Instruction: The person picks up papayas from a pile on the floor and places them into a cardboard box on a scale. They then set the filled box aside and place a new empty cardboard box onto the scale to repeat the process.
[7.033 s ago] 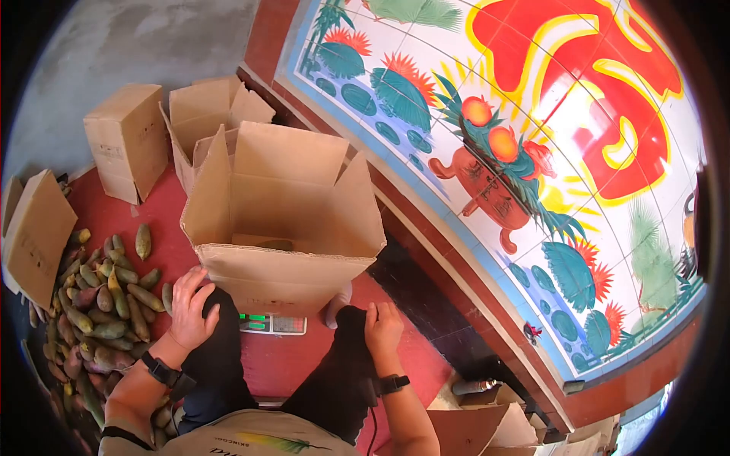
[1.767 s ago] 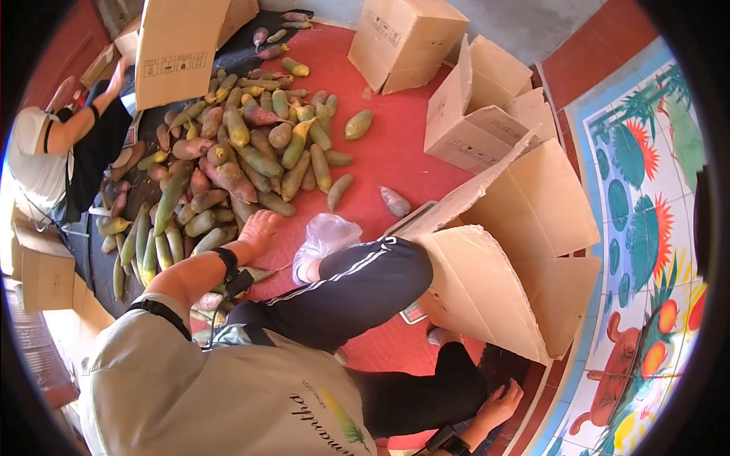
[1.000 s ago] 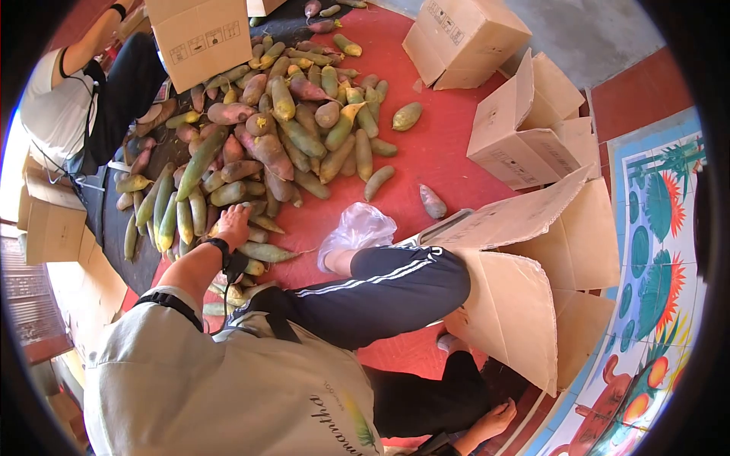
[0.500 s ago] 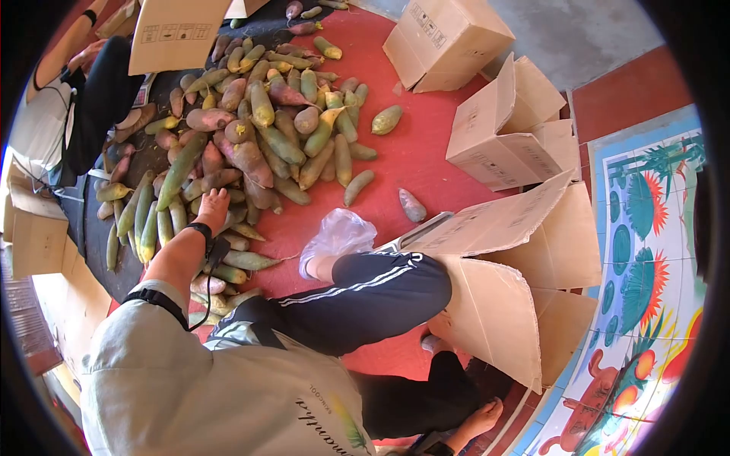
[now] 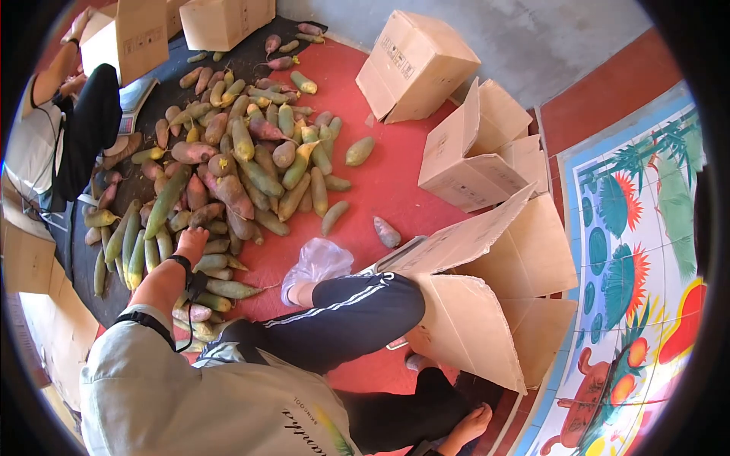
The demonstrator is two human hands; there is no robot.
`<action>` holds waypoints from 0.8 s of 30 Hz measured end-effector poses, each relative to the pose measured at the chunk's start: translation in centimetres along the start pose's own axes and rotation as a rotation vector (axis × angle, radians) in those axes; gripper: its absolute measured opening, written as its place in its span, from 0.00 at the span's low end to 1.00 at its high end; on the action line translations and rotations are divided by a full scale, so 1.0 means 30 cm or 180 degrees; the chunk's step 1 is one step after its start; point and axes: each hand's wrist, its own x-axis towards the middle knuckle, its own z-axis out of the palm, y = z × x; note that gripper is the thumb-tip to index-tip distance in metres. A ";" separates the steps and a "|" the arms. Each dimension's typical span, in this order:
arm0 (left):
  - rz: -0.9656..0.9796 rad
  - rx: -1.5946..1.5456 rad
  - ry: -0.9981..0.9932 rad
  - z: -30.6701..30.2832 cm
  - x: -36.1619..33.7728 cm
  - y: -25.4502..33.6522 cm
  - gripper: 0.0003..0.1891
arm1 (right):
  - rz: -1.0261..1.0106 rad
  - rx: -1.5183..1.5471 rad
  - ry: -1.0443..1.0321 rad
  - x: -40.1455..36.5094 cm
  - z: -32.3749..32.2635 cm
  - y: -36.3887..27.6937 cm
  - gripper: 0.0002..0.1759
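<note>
A large pile of green and reddish-purple radishes (image 5: 243, 148) covers the dark sheet and part of the red floor. My left hand (image 5: 192, 242) rests at the pile's lower edge, on or against a reddish radish (image 5: 206, 213); its fingertips are partly hidden, and its grip is unclear. My right hand (image 5: 476, 419) lies low at the right, by my dark trouser leg, with its fingers bent and partly out of sight. A long green radish (image 5: 168, 199) lies just above and left of my left hand.
An open cardboard box (image 5: 525, 254) stands right of my knee, with another open box (image 5: 475, 163) and a closed box (image 5: 414, 64) beyond. A co-worker (image 5: 84, 121) sits at the upper left beside a scale (image 5: 137, 99) and a carton (image 5: 125, 42). One radish (image 5: 386, 232) lies apart.
The whole view has shifted, so the boxes and pile appear further left. My left hand has moved slightly down the pile's edge. The co-worker's carton has tilted and uncovered the scale.
</note>
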 end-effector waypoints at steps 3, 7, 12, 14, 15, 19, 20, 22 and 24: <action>-0.0312 -0.0185 0.0529 0.171 0.077 -0.075 0.26 | -0.0005 0.0102 0.0026 0.003 0.001 -0.017 0.10; -0.0671 -0.1122 0.0387 -0.101 -0.053 -0.113 0.21 | -0.0051 0.0165 0.0045 0.010 0.006 -0.030 0.10; -0.0635 -0.1673 0.0813 -0.287 -0.121 -0.104 0.23 | -0.0106 0.0204 -0.0065 0.040 -0.050 -0.118 0.10; -0.0599 -0.1904 0.1003 -0.353 -0.130 -0.084 0.23 | -0.0232 0.0177 0.0043 0.037 -0.045 -0.112 0.09; -0.0428 -0.2244 0.1316 -0.379 -0.127 -0.077 0.22 | -0.0264 0.0257 0.0090 0.034 -0.039 -0.108 0.09; 0.0312 -0.3159 0.2257 -0.645 -0.190 0.006 0.22 | -0.0428 0.0227 0.0237 0.035 -0.032 -0.102 0.09; 0.0561 -0.3382 0.2472 -0.720 -0.209 0.028 0.22 | -0.0420 0.0253 0.0269 0.035 -0.027 -0.102 0.09; 0.0890 -0.3803 0.2844 -0.892 -0.285 0.079 0.20 | -0.0373 0.0316 0.0309 0.028 -0.028 -0.094 0.09; 0.1419 -0.4631 0.2923 -1.023 -0.314 0.130 0.19 | -0.0365 0.0302 0.0313 0.021 -0.031 -0.082 0.09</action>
